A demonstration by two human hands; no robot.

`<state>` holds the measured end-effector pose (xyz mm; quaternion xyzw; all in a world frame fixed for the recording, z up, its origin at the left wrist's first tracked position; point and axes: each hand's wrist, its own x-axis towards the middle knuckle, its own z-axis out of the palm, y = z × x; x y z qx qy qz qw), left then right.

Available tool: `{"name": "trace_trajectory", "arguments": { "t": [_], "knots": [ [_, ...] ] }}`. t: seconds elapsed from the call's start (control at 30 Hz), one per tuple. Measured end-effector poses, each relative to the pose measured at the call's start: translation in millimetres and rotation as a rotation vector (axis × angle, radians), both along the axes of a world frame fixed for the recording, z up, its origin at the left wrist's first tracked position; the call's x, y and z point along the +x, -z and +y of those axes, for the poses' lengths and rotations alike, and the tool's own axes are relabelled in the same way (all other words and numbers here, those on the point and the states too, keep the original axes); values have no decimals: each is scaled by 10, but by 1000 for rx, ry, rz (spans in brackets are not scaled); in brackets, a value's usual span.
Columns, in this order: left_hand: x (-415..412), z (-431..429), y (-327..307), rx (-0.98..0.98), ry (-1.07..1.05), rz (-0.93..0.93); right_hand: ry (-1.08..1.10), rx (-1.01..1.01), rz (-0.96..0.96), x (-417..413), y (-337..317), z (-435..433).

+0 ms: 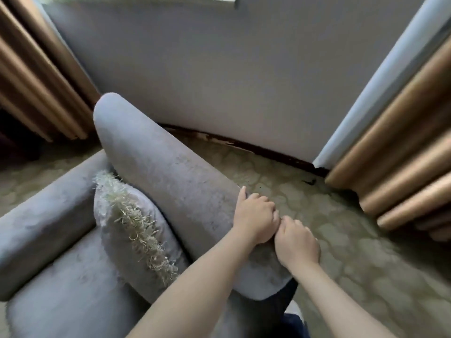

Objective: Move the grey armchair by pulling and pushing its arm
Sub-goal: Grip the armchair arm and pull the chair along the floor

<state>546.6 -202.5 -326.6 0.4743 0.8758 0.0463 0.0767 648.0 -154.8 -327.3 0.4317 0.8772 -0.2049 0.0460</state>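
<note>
Two hands on grey armchair (73, 240), lower left, its arm (170, 186) at centre. Left hand (255, 219) and right hand (296, 242) both curl closed over the arm's far edge. Risk: fingers slipping off smooth fabric when pulling; cushion (131, 230) may topple.

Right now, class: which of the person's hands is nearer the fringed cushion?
Left. The left hand grips the armchair arm closer to the fringed cushion; the right hand grips beside it, farther away.

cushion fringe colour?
Cream, pale straw fringe on a grey cushion; the head view shows it.
</note>
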Motion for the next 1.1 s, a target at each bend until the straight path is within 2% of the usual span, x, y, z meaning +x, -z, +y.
{"name": "trace_trajectory", "arguments": {
  "t": [0.27,0.57,0.83,1.1],
  "knots": [
    [16,-6,97,98,-32,71,71,49,26,-65,99,31],
    [67,2,60,-65,-2,158,66,123,100,-15,166,13],
    [218,-172,95,-26,67,259,78,174,155,173,160,-162],
    [712,-434,142,21,109,180,176,200,96,708,229,-486]
  ]
}}
